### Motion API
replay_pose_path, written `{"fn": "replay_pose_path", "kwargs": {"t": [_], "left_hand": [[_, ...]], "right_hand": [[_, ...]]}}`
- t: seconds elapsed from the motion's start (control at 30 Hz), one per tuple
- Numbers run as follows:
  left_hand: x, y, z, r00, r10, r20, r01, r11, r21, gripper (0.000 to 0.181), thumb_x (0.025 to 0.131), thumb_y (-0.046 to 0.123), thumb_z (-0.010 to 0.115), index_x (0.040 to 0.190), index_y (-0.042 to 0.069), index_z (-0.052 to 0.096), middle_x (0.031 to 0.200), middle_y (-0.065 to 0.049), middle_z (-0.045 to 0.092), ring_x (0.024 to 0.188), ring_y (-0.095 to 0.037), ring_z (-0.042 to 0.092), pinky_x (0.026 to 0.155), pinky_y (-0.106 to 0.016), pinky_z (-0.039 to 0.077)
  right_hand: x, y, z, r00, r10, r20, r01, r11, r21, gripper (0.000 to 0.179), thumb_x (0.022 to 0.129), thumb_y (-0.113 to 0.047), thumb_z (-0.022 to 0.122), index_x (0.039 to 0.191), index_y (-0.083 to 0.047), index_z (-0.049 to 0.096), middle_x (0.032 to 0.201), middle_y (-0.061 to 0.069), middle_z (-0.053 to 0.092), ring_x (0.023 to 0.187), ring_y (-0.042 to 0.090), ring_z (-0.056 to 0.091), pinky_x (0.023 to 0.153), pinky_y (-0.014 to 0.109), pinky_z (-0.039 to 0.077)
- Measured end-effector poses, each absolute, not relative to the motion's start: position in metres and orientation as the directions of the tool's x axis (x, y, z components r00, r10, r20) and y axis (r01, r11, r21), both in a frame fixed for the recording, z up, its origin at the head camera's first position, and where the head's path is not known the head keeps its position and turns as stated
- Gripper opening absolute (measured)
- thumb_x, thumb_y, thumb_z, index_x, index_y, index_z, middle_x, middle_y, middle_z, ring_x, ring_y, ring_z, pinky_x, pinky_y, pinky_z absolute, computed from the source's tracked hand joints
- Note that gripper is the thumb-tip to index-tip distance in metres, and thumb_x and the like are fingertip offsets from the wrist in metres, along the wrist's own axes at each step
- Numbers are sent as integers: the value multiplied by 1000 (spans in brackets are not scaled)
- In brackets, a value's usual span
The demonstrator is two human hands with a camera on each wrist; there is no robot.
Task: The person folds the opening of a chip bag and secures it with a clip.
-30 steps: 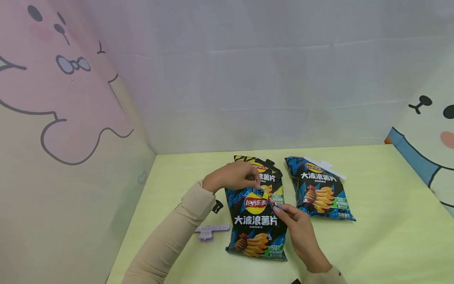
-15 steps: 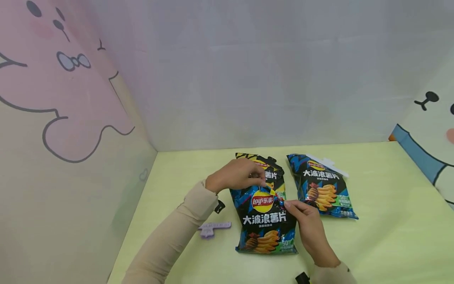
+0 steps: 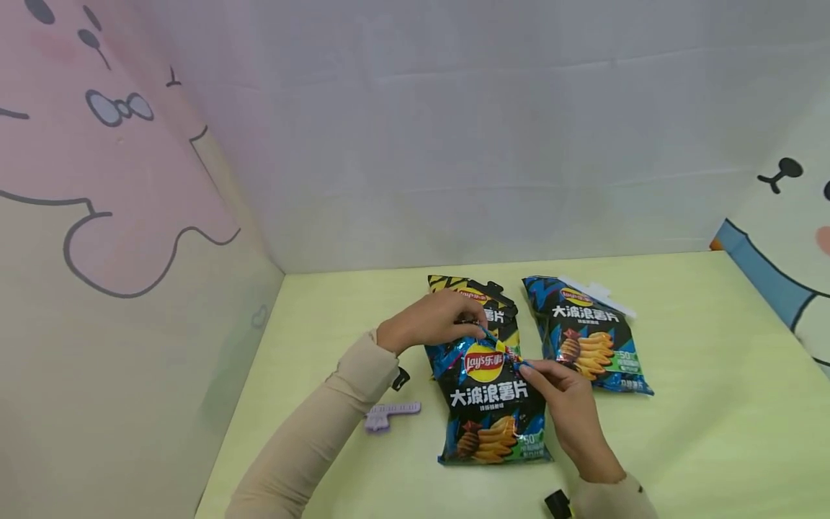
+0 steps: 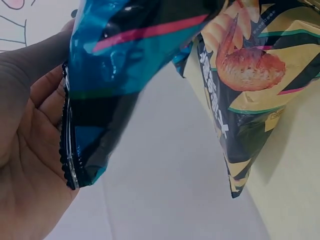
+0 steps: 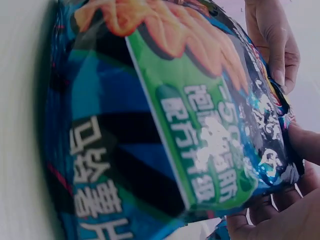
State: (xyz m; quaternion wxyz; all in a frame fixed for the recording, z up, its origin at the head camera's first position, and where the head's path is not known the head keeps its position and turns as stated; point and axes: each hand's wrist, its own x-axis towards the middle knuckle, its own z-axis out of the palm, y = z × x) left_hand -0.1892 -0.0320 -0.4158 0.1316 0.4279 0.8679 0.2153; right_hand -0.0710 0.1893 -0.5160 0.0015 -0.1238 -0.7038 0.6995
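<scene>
Both hands are at the top edge of a blue and black potato chip bag [image 3: 496,404], which faces up with its upper edge drawn into a narrow, creased strip. My left hand [image 3: 434,318] pinches this edge at its left end. In the left wrist view the bag's crimped side seam [image 4: 70,145] lies along the palm. My right hand [image 3: 573,411] pinches the strip's right end, thumb on the printed face. Fingers of the right hand [image 5: 285,210] show beneath the bag in the right wrist view. The left hand [image 5: 277,42] appears beyond it there.
Behind the held bag lies a yellow and black chip bag [image 3: 447,282] with a black clip [image 3: 496,295] on its top. To the right is another blue chip bag [image 3: 586,342], closed by a white clip [image 3: 601,295]. A purple bag clip [image 3: 392,411] lies at left.
The held chip bag has shifted to the right with both hands on it. Its top edge now looks more tightly gathered between them. The other bags and the purple clip stay put.
</scene>
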Motion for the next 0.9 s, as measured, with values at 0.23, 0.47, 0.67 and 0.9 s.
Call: {"fn": "replay_pose_path", "kwargs": {"t": [0.23,0.47,0.67,0.9], "left_hand": [[-190,-32,-423,-667,745,-27,639,590,493,25,98,34,65,115,17,71,109,2,74,91,-9,66,83,-28,55],[-175,-54,-430,-771,637,30,543,631,554,41,101,38,61,137,19,57,124,-1,70,112,-16,67,95,-39,55],[-153,-109,-457,-893,441,88,386,650,655,37,104,30,58,138,17,55,137,-3,62,121,-25,62,103,-52,50],[-118,-155,-501,-914,405,1,291,654,698,28,99,24,65,125,14,64,129,-3,65,118,-29,63,98,-53,51]], "right_hand": [[-72,191,-515,-969,178,-173,177,9,-984,24,95,-20,71,111,-3,75,96,-25,69,95,1,63,82,15,54],[-72,189,-516,-969,168,-181,185,4,-983,22,98,-14,66,114,0,72,95,-26,67,95,2,63,83,16,54],[-73,188,-517,-972,160,-172,174,3,-985,25,98,-14,66,116,2,71,95,-25,68,94,3,64,82,17,54],[-72,190,-517,-974,154,-166,168,0,-986,28,97,-17,67,117,2,70,95,-23,69,94,3,64,82,17,54]]}}
